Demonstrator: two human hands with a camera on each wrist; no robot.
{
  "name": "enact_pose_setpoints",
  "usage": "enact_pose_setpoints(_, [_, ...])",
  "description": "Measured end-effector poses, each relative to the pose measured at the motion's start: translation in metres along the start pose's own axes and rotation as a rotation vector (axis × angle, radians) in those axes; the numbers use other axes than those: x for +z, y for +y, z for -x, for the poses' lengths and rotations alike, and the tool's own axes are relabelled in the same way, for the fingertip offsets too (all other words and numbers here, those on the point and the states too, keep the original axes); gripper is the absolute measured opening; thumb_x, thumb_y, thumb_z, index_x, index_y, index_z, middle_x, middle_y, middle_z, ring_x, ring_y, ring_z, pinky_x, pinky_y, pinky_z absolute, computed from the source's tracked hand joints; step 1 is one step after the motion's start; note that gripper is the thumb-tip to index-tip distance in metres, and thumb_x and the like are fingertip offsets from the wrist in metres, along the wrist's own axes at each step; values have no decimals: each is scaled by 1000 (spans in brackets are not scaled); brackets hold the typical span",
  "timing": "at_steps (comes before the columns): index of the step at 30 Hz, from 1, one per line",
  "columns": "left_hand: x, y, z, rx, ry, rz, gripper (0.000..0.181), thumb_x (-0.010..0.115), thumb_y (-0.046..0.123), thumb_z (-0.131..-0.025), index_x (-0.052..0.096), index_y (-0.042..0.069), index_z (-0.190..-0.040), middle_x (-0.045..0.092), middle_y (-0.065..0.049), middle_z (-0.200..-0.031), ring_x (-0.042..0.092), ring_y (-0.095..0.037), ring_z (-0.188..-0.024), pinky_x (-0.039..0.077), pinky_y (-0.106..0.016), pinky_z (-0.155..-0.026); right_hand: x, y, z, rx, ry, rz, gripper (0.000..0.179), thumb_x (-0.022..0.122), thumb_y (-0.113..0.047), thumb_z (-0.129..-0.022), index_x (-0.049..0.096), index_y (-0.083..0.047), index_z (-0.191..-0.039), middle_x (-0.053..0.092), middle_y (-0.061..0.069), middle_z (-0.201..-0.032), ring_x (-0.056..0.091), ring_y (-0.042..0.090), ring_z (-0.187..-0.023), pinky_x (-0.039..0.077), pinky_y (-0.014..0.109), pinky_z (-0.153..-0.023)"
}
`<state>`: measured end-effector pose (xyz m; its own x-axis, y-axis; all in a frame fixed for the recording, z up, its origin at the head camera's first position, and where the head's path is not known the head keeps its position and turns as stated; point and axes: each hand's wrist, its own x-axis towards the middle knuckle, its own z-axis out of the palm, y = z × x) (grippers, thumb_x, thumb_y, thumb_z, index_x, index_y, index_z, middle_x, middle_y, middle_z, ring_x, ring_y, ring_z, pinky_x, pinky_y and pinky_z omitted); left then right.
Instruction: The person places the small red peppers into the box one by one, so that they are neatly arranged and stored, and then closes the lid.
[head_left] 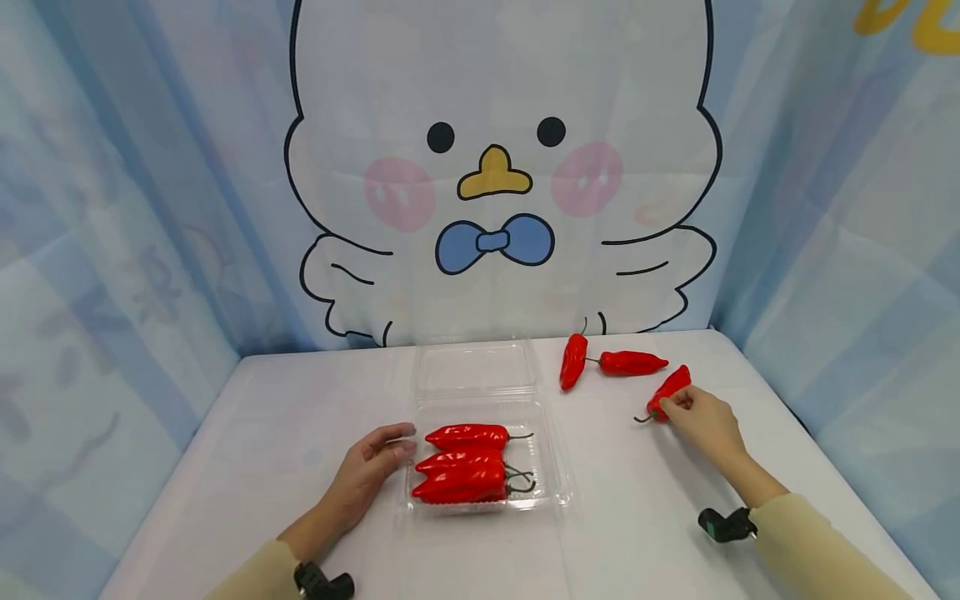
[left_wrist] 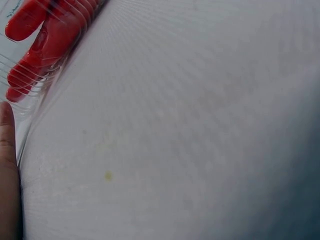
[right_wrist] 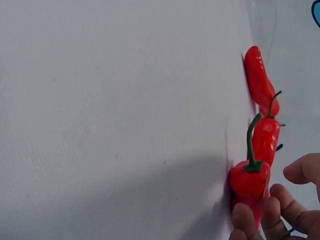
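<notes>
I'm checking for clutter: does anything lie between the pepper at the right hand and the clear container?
Nothing visible lies between the pepper and container; two loose peppers lie farther back, and the lid is open.

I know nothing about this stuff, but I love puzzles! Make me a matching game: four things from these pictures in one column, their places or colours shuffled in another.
Things:
1. Clear lid
2. Row of three peppers
3. Bow tie
4. Two peppers nearest the backdrop

Places and colours:
A. Blue, printed on the backdrop
B. Inside the clear container
C. On the table, right of the lid in the head view
D. Opened out toward the backdrop

Pairs: 1-D, 2-B, 3-A, 4-C
</notes>
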<state>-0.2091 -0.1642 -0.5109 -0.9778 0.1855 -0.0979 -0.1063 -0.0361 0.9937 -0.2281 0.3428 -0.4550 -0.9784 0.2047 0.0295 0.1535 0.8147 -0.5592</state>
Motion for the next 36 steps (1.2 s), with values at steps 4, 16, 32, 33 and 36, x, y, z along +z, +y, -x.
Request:
enact_pose_setpoints(4, [1, 0, 1, 5, 1, 5, 51, 68, 15, -96, 53, 1, -143, 56, -17, -146, 63, -14, -117, 54, -21, -99, -3, 6, -2, 49, -63, 40, 38, 57, -38, -101, 59, 1, -98, 58, 9, -77, 52, 23, -74, 42, 30, -60])
enact_pose_setpoints(16, [3, 0, 0, 24, -20, -5, 52, 67, 15, -97, 51, -1, -143, 54, -20, -147, 63, -12, -117, 53, -20, -99, -10, 12, -11, 239, -201, -10, 74, 60, -57, -96, 55, 12, -122, 60, 13, -83, 54, 23, -74, 46, 29, -63])
enact_pose_setpoints(32, [1, 2, 1, 11, -1, -2, 51, 68, 15, -97, 53, -1, -142, 55, -20, -146, 63, -13, -117, 53, -20, -98, -5, 15, -8, 288, -132, -215, 61, 69, -32, -96, 48, 13, -132, 63, 31, -113, 62, 23, -81, 56, 24, -66])
enact_pose_setpoints(33, [1, 3, 1, 11, -4, -4, 51, 68, 15, -97, 52, -1, -143, 55, -20, -146, 63, -13, -117, 53, -20, -98, -5, 15, -7, 281, -122, -208, 62, 69, -32, -96, 47, 13, -133, 62, 33, -117, 63, 25, -84, 56, 25, -66])
enact_pose_setpoints(36, [1, 2, 1, 10, -9, -4, 53, 68, 16, -96, 52, -1, -143, 54, -20, -147, 62, -13, -117, 53, -20, -99, -4, 14, -5, 260, -99, -182, 63, 70, -32, -95, 48, 13, -134, 59, 37, -126, 64, 33, -93, 57, 29, -69])
